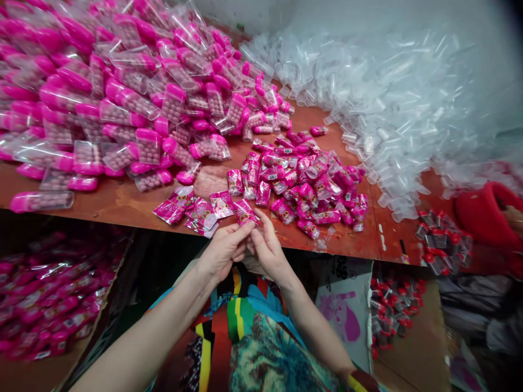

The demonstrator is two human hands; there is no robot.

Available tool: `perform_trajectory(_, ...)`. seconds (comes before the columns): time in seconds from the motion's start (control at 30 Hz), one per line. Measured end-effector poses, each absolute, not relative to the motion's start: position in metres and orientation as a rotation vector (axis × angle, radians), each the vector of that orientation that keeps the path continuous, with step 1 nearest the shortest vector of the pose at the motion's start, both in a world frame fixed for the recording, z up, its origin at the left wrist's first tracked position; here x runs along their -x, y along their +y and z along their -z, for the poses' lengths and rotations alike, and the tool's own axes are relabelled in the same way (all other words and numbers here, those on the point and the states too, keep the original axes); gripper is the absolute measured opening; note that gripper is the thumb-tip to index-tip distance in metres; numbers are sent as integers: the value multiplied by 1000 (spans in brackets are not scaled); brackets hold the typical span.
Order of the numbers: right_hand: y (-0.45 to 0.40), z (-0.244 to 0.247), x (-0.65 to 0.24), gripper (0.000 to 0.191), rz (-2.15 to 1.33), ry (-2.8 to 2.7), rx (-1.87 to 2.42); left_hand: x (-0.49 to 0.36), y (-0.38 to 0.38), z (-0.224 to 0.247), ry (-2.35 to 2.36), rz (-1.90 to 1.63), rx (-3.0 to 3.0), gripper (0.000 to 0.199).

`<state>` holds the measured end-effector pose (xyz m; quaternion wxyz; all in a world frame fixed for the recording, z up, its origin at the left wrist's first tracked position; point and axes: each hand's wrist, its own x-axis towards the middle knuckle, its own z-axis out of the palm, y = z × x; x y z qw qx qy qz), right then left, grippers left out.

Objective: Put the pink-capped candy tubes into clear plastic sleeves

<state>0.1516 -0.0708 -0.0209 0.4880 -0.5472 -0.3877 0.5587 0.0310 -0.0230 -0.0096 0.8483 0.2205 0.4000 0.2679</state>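
A pink printed wrapper [244, 210] is held at the table's front edge, in front of my body. My left hand [224, 247] pinches its lower end between thumb and fingers. My right hand [267, 251] is closed in against it, its index finger along the wrapper's right side and thumb bent inward. Whether something sits inside the wrapper cannot be made out. Just left lie several flat pink wrappers [202, 213], overlapping each other. Beyond my right hand spreads a heap of small pink-wrapped containers [302, 182].
Pink-capped clear bottles of small balls [134, 103] pile up at left. Clear plastic tubes [392, 109] are heaped at right, near a red container [486, 212] and red-capped pieces [443, 242]. Below the brown table [122, 204], boxes hold pink packets [53, 299] and red-capped pieces [392, 310].
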Motion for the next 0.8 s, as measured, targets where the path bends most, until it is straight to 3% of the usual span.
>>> perform_trajectory(0.1, -68, 21, -155, 48, -1456, -858, 1239, -30, -18, 7, 827, -612, -445, 35)
perform_trajectory(0.3, -80, 28, -155, 61, -1606, -805, 1115, -29, -12, 4, 867, -681, -466, 34)
perform_trajectory(0.8, -75, 39, -147, 46, -1511, -638, 1170, -37, -28, 11, 972, -607, -614, 32)
